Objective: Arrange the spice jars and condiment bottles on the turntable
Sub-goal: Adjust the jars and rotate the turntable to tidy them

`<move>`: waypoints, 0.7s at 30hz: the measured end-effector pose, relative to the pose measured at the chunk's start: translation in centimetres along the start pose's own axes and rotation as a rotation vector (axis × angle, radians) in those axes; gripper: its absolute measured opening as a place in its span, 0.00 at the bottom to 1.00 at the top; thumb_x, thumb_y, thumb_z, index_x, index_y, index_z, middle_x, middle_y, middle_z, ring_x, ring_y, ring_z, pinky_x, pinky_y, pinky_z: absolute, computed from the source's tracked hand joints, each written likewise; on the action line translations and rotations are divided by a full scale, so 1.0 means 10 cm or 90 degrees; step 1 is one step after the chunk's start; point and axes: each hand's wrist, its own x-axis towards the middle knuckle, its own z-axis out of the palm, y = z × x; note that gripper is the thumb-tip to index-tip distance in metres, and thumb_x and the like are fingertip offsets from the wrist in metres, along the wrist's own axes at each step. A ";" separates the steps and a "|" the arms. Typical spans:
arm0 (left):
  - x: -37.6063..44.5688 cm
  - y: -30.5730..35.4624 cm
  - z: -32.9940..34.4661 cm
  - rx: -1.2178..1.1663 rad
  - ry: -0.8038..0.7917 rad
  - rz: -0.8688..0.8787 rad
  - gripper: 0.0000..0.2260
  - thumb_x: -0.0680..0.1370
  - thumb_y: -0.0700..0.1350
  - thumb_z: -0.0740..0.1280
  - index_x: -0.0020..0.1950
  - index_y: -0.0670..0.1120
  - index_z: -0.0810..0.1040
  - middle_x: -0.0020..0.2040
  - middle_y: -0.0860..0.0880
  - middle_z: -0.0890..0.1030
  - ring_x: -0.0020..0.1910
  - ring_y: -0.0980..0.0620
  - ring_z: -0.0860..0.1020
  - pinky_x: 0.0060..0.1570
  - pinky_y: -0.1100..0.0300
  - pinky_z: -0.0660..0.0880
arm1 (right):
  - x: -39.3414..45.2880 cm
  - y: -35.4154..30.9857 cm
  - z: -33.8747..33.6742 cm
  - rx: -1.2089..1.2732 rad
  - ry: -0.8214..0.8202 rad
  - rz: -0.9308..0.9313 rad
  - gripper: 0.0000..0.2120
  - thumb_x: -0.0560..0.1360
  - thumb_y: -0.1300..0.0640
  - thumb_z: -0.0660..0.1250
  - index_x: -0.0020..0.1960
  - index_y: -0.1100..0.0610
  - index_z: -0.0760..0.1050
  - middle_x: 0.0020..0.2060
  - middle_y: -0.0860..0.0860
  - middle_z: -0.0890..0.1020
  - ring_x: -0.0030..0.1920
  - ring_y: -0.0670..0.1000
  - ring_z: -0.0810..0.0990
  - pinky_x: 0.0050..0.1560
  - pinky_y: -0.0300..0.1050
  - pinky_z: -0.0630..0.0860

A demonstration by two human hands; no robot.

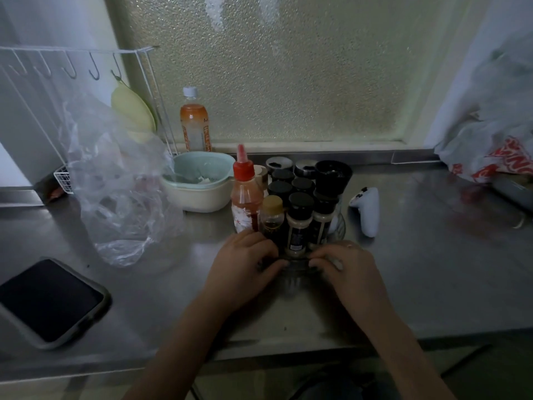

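A clear turntable (298, 265) sits on the steel counter in front of me, packed with several black-capped spice jars (300, 223). A red-capped chili sauce bottle (246, 194) stands at its left, with a small tan-capped bottle (271, 216) beside it. A tall black grinder (331, 180) rises at the right. My left hand (245, 261) grips the turntable's near-left rim. My right hand (346, 267) grips its near-right rim. The rim between my fingers is dim and partly hidden.
A phone (49, 301) lies at the near left. Crumpled clear plastic (115, 180), a pale bowl (199, 183) and an orange drink bottle (194, 122) stand at the back left. A white game controller (367, 207) lies right of the turntable. A plastic bag (496, 145) fills the far right.
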 end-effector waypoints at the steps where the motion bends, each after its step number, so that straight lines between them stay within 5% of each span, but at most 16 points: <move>1: 0.01 -0.01 0.03 -0.002 -0.011 -0.004 0.12 0.72 0.56 0.65 0.39 0.48 0.78 0.38 0.52 0.78 0.41 0.54 0.73 0.39 0.60 0.72 | 0.02 0.01 0.00 0.002 0.001 0.006 0.04 0.71 0.58 0.68 0.41 0.55 0.83 0.39 0.53 0.84 0.42 0.53 0.80 0.44 0.46 0.74; 11: 0.58 -0.30 0.30 -0.067 -0.054 -0.094 0.09 0.72 0.46 0.71 0.39 0.42 0.77 0.40 0.45 0.77 0.42 0.48 0.73 0.41 0.57 0.70 | 0.69 0.25 0.15 0.005 -0.033 0.047 0.06 0.74 0.60 0.66 0.42 0.59 0.82 0.41 0.55 0.85 0.41 0.51 0.79 0.42 0.44 0.71; 21: 1.05 -0.65 0.58 -0.057 0.020 -0.146 0.09 0.72 0.44 0.72 0.38 0.41 0.75 0.38 0.49 0.73 0.40 0.49 0.71 0.39 0.59 0.65 | 1.45 0.52 0.41 -0.015 -0.066 0.092 0.05 0.72 0.57 0.65 0.42 0.54 0.81 0.44 0.55 0.84 0.47 0.55 0.80 0.44 0.45 0.70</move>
